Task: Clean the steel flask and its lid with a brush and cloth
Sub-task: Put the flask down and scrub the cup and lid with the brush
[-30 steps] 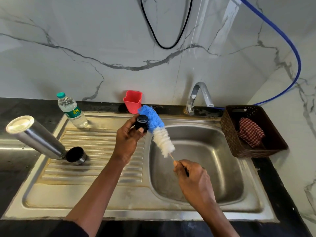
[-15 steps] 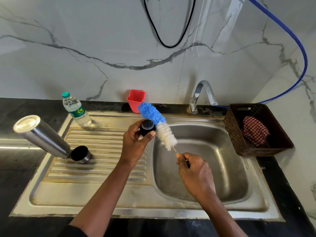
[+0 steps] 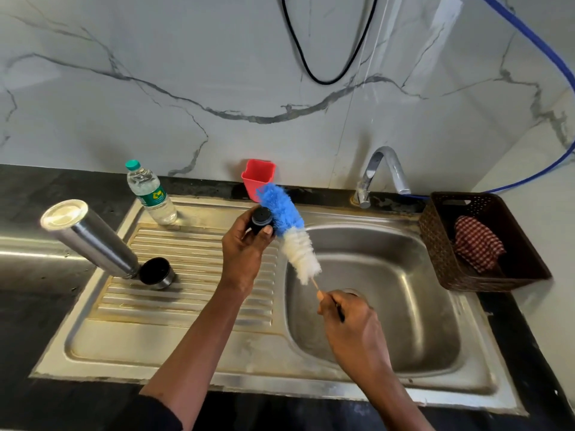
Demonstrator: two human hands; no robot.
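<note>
Since half a second ago the small round black lid (image 3: 262, 219) has shifted along the brush: it now sits against the blue bristles, not at the join of blue and white.

Head view: the left hand (image 3: 245, 253) holds this lid over the ribbed drainboard, with fingers curled behind it and the thumb pressed on its near edge. The long bottle brush with blue and white bristles (image 3: 289, 234) slants up and to the left, touching the lid's right side. The right hand (image 3: 354, 328) is closed round the brush's thin wooden handle above the basin of the stainless steel sink (image 3: 186, 337).

The cylindrical steel flask (image 3: 87, 237) lies tilted at the drainboard's left edge, its lower end touching a short steel cap with a dark inside (image 3: 157, 273). A clear plastic water bottle with a green cap (image 3: 151, 194) stands at the back left, a red plastic cup (image 3: 258, 175) behind the brush tip. A chrome tap (image 3: 382, 172) arches over the basin. To the right, a dark woven basket (image 3: 441, 244) holds a red checked cloth (image 3: 477, 242).
</note>
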